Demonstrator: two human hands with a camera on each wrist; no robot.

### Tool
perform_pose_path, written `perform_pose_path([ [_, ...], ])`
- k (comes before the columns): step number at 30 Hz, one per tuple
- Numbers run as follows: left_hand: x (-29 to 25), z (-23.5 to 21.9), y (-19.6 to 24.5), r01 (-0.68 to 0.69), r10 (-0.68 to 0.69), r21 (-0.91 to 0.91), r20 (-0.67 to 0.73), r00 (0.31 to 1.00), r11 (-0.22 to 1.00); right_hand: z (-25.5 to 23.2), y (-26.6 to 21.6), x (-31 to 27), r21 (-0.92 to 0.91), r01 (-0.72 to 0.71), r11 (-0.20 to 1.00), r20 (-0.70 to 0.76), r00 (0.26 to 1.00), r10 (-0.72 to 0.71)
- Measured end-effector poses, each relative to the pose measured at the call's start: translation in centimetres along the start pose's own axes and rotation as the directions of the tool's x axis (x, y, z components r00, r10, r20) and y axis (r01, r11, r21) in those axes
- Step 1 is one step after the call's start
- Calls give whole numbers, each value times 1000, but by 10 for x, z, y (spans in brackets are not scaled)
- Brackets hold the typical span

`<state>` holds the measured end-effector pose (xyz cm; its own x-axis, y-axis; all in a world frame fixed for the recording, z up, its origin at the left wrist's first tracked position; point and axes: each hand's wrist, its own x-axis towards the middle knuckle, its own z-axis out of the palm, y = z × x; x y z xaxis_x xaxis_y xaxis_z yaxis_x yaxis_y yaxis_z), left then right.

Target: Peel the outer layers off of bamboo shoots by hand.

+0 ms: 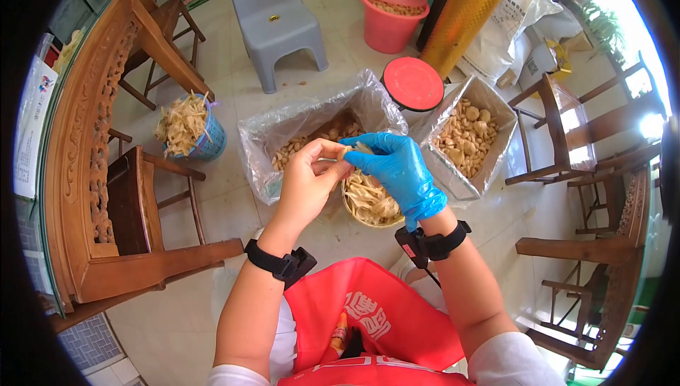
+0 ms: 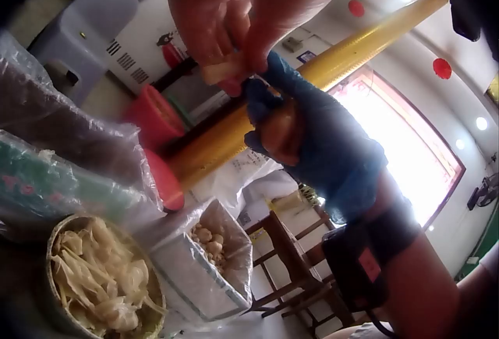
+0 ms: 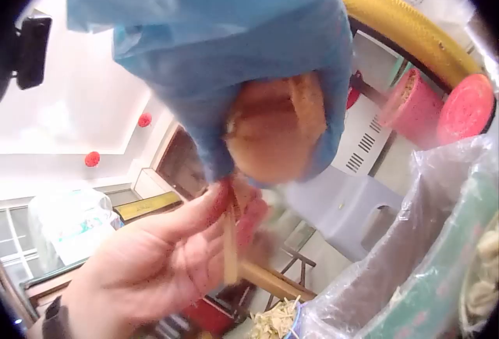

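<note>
My bare left hand point(image 1: 309, 177) and blue-gloved right hand point(image 1: 398, 173) meet at the fingertips over a round tub point(image 2: 51, 273) of pale, limp strips point(image 1: 372, 202). Cupped in the gloved fingers is a smooth, rounded, tan piece point(image 3: 269, 140) with a rough edge, mushroom-like in look. Between thumb and fingers the left hand pinches a thin pale strip point(image 3: 231, 249), just below the rounded piece in the right wrist view. In the head view the hands hide most of the rounded piece.
A plastic-lined crate point(image 1: 258, 131) and a lined box point(image 1: 489, 88) hold tan pieces. A blue basket point(image 1: 212, 138) of strips stands left. Behind are a grey chair point(image 1: 276, 21), a red lid point(image 1: 413, 83) and a pink bucket point(image 1: 389, 28). Wooden furniture flanks both sides.
</note>
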<state>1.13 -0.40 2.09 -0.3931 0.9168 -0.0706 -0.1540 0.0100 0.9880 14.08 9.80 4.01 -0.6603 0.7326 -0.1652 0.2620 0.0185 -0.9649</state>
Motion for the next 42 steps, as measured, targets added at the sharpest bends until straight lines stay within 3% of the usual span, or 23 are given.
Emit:
perform_pose_path([
  [2,1,-2,-3,-4,4,63,3,1000,998,2,5,0,-65,60,996,-5,998,-61],
  [4,1,-1,2,24,-24,9,17,1000,1000,4,2,-2,49,212,976,-85,975,-207],
  [7,2,-2,5,53,-50,-67,41,998,996,8,-2,-3,177,135,975,-88,989,-121],
  [10,1,-3,6,68,-64,-101,45,997,993,4,-10,-3,157,12,987,-53,999,-4],
  [14,0,-2,14,120,-125,-162,-20,992,979,5,1,1,166,4,986,-59,998,6],
  [17,1,-4,8,86,-89,-160,-15,996,983,6,4,-1,111,82,990,-36,996,-78],
  [19,1,-3,3,66,-69,-135,-14,998,989,3,3,-3,-190,191,963,8,981,-193],
  [23,1,-3,0,66,-67,-59,-15,998,996,3,1,-4,-240,255,937,38,967,-254],
  [25,1,-2,0,68,-68,-27,-10,998,997,4,2,-5,-451,339,826,84,937,-339],
  [29,2,-4,-4,71,-71,-7,50,996,997,2,8,-3,-565,382,731,113,914,-391],
  [32,3,-6,-2,74,-74,-5,68,995,997,1,6,-4,-491,391,778,116,915,-386],
  [34,2,-3,3,76,-77,12,51,996,997,1,4,-4,-380,302,874,85,952,-293],
  [38,3,-6,5,48,-47,-12,28,998,999,2,1,-4,-245,215,945,126,974,-189],
  [40,2,-6,8,40,-40,4,-6,999,999,7,-5,-5,136,34,990,151,987,-55],
  [42,1,-6,10,34,-33,20,-40,999,999,6,-6,-5,90,68,994,142,987,-81],
])
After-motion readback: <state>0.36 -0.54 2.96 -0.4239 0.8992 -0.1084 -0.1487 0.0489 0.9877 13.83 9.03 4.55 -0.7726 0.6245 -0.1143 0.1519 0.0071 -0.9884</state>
